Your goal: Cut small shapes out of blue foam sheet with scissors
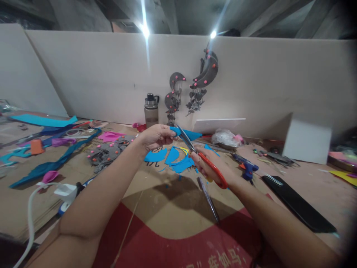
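Observation:
My left hand pinches the left end of a blue sheet piece, felt or foam by its look, held above the table. In my right hand is a pair of scissors with red-orange handles. Their metal blades cross the blue piece close to my left fingertips. Below both hands, blue cut pieces and small scraps lie on the cardboard, beside black handwritten marks. A pen rests on the cardboard nearer to me.
Grey moon ornaments hang on the white board behind a bottle. At left are grey felt pieces, blue strips and a white cable. A blue glue gun and a black phone-like slab lie right.

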Demonstrator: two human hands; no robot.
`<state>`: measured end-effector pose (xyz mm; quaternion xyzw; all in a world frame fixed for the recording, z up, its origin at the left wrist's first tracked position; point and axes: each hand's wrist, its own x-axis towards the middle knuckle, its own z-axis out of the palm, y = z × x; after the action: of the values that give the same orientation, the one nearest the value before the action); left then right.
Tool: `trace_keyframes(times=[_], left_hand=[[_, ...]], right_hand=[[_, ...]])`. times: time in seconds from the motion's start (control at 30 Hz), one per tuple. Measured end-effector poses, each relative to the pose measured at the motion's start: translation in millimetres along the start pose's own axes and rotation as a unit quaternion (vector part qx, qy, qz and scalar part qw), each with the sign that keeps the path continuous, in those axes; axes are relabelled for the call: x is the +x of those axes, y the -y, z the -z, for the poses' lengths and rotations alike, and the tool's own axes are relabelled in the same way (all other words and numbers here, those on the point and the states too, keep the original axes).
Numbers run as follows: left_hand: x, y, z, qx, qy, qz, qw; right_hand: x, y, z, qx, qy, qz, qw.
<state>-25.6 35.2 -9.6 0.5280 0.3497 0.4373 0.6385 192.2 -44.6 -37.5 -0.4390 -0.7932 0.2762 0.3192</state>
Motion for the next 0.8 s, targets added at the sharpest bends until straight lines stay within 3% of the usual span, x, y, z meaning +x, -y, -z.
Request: trace_keyframes(times=[0.8], left_hand=[[-0.7, 1.0, -3.4, 0.032, -0.006, -0.002, 0.999]], right_hand=[[-0.2, 0.3, -2.1, 0.022, -0.012, -0.018, 1.0]])
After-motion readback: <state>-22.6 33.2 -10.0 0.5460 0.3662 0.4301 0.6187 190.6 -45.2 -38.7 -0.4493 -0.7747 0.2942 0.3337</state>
